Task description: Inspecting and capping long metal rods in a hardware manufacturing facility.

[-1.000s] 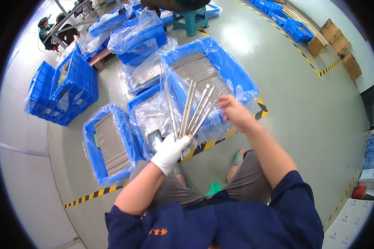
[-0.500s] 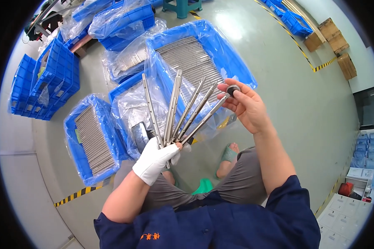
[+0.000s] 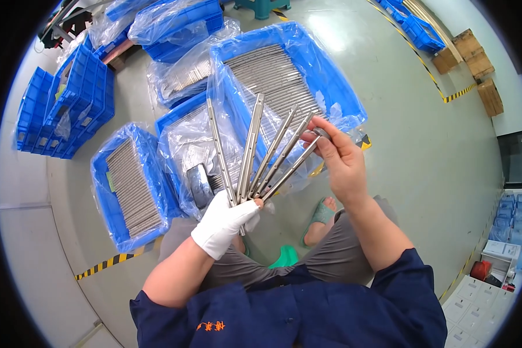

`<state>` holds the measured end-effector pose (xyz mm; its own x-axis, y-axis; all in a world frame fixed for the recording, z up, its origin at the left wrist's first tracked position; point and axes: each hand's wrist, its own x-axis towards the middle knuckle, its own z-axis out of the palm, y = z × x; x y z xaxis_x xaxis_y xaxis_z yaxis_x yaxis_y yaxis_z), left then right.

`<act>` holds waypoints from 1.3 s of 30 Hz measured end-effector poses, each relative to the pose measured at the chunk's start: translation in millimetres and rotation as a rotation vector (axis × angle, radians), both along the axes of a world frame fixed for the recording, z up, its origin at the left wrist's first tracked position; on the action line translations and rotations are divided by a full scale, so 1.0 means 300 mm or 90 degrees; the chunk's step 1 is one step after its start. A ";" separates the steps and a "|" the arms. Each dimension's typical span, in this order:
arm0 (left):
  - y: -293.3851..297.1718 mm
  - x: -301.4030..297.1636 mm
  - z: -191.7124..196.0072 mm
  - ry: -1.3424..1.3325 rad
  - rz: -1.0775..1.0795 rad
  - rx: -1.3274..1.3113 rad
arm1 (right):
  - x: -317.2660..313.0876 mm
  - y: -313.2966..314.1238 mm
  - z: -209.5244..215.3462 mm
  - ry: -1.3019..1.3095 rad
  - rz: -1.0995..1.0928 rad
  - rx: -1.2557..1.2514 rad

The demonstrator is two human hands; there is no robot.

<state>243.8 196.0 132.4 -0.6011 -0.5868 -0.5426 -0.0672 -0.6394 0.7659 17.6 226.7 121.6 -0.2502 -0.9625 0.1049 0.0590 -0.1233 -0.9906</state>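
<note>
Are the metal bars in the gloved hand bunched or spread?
Spread: the metal bars converge at the left hand, while their far ends fan apart.

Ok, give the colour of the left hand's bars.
The bars are silvery, best seen in the head view.

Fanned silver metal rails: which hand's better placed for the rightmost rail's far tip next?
Right, likely: the bare right hand holds a small round grey object near that tip; the white-gloved left hand grips the rails' lower part.
</note>
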 end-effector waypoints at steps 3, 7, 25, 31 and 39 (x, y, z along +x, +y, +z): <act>-0.032 0.026 0.000 -0.005 -0.008 0.003 | -0.048 -0.013 0.023 -0.002 0.092 0.022; -0.060 0.060 0.002 -0.048 -0.050 -0.071 | -0.197 -0.035 0.094 0.007 0.233 0.053; -0.054 0.045 -0.015 -0.174 -0.103 -0.150 | -0.185 -0.002 0.117 -0.020 0.214 0.124; -0.052 0.052 -0.027 -0.147 -0.119 -0.141 | -0.179 -0.009 0.105 -0.039 0.266 0.081; -0.032 0.044 -0.027 -0.148 -0.144 -0.249 | -0.191 -0.036 0.070 -0.170 0.232 0.140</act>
